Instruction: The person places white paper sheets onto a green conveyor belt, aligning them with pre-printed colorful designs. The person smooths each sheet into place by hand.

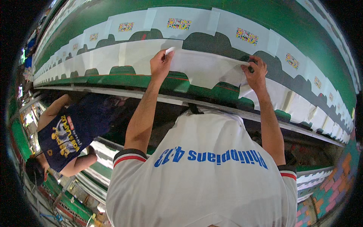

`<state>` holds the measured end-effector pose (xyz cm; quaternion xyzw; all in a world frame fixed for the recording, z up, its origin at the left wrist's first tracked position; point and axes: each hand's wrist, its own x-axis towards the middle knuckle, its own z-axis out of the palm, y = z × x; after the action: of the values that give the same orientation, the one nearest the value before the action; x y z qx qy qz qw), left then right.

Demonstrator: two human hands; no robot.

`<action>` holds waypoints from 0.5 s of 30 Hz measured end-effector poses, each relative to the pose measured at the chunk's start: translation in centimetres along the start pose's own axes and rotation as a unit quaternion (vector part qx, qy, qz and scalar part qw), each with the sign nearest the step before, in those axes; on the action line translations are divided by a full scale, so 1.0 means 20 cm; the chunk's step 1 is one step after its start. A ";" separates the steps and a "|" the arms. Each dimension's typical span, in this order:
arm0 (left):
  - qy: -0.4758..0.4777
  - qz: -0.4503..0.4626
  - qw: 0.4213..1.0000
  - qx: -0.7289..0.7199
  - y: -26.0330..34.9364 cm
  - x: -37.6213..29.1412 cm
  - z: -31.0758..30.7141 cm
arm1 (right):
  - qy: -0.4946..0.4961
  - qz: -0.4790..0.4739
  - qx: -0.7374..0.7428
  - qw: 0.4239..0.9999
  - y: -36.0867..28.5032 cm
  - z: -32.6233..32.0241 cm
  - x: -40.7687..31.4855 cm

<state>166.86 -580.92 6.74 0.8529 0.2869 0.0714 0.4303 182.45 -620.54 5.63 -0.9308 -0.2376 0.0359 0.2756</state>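
A cut white fabric panel [205, 66] stretches between my two hands along the near side of a long green table [255, 12]. My left hand [160, 64] pinches its upper left corner, with a small white edge sticking up past the thumb. At the upper right corner, my right hand [255, 71] grips the cloth between thumb and fingers. The panel's lower edge has notches, with green tabletop showing through. To the left a similar white panel [139, 52] lies flat; to the right another white panel [272, 90] looks creased, with a raised edge.
Farther across runs a row of white panels [195, 17] with colourful cartoon prints. A pale metal rail [167, 98] edges the table's near side. At left, a person in a dark printed sleeveless shirt [71, 133] leans close to the table. Other tables with white pieces [312, 181] stand behind.
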 end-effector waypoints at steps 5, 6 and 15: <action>0.018 0.030 0.999 -0.035 -0.09 0.19 0.10 | 0.084 0.092 -0.004 0.992 0.09 0.12 0.08; 0.023 0.025 0.998 -0.057 -0.11 0.18 0.10 | 0.100 0.108 -0.006 0.989 0.07 0.15 0.08; 0.056 0.070 0.995 -0.050 -0.14 0.17 0.12 | 0.135 0.104 -0.076 0.982 0.03 0.21 0.09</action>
<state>169.35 -579.33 2.65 0.8429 0.2466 0.1634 0.4494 183.44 -618.08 1.97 -0.9650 -0.1026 -0.0797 0.2280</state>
